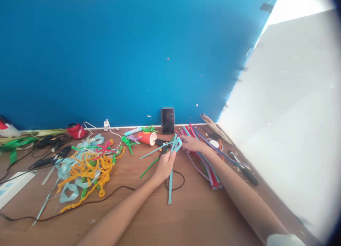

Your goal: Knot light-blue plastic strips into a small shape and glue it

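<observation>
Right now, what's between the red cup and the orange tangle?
In the head view, a green fuzzy piece and a purple one lie between them.

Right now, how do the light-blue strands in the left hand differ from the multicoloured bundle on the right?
The light-blue strands are one colour; the multicoloured bundle includes red and purple. The strands are looped, held in the left hand; the bundle lies mostly straight on the table. Both have long, thin pieces.
</observation>
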Demonstrator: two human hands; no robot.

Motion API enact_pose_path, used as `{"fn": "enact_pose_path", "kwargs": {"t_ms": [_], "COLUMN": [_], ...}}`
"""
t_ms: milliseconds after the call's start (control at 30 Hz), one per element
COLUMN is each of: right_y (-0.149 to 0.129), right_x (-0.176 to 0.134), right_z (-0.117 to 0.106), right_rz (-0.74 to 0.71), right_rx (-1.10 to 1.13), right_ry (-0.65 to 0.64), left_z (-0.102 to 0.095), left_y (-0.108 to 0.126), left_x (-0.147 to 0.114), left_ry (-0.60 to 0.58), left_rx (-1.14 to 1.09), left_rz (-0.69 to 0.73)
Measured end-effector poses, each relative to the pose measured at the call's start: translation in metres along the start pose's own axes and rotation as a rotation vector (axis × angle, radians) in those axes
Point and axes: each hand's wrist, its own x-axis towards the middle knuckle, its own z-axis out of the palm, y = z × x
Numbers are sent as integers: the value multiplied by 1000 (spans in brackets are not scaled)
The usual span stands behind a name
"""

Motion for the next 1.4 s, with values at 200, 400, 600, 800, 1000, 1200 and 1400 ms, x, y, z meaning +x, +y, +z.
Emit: {"fn": "enact_pose_path", "kwargs": {"t_ms": [200,400,600,800,1000,1200,1400], "right_y": [-13,-39,-60,-85,-117,-126,-124], "right_x": [-3,-25,-57,-84,-102,-105,-109], "right_z": [-10,-44,-64,-66,-56,-45,-48], "right_rz": [-38,-129,-368,-342,-376,-527,-533], "right_rx": [87,315,599,693,503,332,418], "right_ry": [201,627,966,525,222,151,283], "left_z": [0,0,1,-7,-32,-56,-80], "left_y": [3,5,3,22,82,126,148], "left_x": [-1,-4,-3,0,10,24,24], "left_ry": [-11,2,88,129,32,-134,-336], "left_rx": [-5,39,-54,-133,-210,-100,190], "left_rz": [49,86,7,-7,140,153,148]}}
